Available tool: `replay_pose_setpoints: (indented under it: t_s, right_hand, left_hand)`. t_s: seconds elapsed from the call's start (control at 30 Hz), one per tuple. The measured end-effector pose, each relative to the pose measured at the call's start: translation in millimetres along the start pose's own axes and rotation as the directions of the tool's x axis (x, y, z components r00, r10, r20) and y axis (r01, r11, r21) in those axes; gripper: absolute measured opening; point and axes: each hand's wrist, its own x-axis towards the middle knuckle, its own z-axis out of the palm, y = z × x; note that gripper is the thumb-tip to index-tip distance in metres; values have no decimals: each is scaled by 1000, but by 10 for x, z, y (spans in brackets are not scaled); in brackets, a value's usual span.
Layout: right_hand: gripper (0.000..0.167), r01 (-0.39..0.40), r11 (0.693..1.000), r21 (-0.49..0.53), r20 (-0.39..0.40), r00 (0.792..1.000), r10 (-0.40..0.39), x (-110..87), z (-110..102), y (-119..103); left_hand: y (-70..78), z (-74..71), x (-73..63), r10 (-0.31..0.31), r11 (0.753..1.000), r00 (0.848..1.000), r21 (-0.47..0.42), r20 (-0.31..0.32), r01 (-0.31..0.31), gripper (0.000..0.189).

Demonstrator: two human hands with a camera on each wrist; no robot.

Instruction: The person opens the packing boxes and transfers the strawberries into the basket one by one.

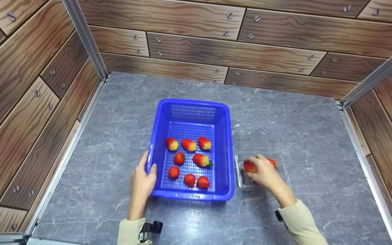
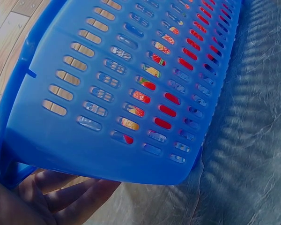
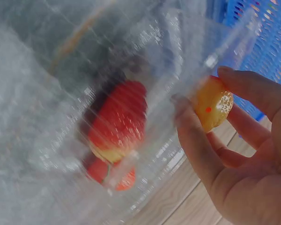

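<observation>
My left hand (image 1: 142, 179) grips the left rim of a blue plastic basket (image 1: 230, 146), thumb over the edge and fingers outside; the left wrist view shows the fingers beneath the rim. Inside the basket lie several red strawberries (image 1: 190, 179), some with yellow tips. At the basket's right, my right hand (image 1: 265, 173) is over a clear plastic box (image 1: 286, 175). Thumb and fingertips pinch a strawberry (image 3: 210, 103) with a yellow end, close to the box wall. Another red strawberry (image 3: 122, 117) lies in the box, with a further red piece (image 3: 124, 180) beside it.
A grey marbled tabletop (image 1: 121, 112) carries everything. Wood-patterned panels (image 1: 196, 47) enclose it at the back and both sides, with metal posts (image 1: 87, 41) at the corners. Basket and box stand close side by side.
</observation>
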Motion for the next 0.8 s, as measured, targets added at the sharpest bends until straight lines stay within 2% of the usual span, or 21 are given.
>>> replay_pose_setpoints:
  t_s: [0.33,0.57,0.8]
  right_hand:
    - [47,-14,1000,-5,-34,999,14,53,-267,-151]
    - [48,20,1000,-5,-49,999,-20,113,-376,-306]
    - [46,84,996,-32,-71,994,-86,272,-432,-480]
  left_hand:
    - [-4,17,10,43,999,999,21,-22,-43,56]
    - [-6,7,4,21,1000,1000,17,-13,-21,58]
    - [1,0,-3,14,1000,1000,24,-11,-13,59]
